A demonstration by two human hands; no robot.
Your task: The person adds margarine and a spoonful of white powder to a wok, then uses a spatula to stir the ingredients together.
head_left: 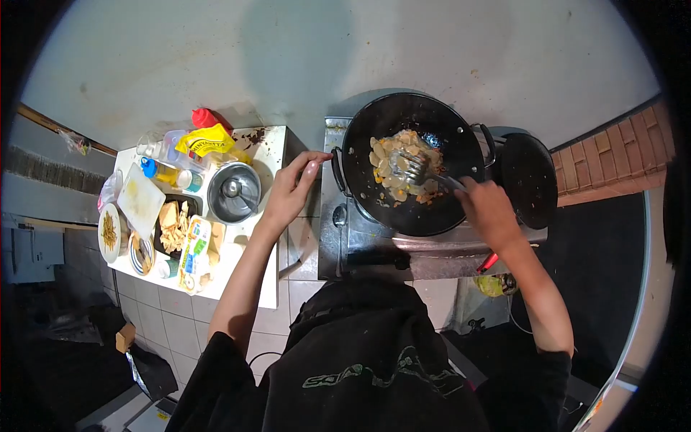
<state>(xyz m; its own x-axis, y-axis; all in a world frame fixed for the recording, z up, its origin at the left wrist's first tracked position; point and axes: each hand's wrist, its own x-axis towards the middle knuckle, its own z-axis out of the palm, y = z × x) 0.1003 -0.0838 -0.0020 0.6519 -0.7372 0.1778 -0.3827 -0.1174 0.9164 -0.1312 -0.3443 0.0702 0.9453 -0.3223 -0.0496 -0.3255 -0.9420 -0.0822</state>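
A black wok (360,194) sits on the stove, with sliced pale food and orange bits (396,169) in its middle. My right hand (489,212) is closed around the handle of a metal slotted spatula (412,170), whose head rests among the food. At the wok's left side, my left hand (294,189) has its fingertips at the loop handle (337,173), apparently pinching its upper end. Part of the spatula's handle is hidden inside my right hand.
Left of the stove (446,259) stands a white table (248,277) with a metal pot (234,191), a cutting board (140,200), bottles, a yellow packet (206,140) and plates of food. A spoon (340,219) lies on the stove's left edge. A dark round pan or lid (529,180) is at right.
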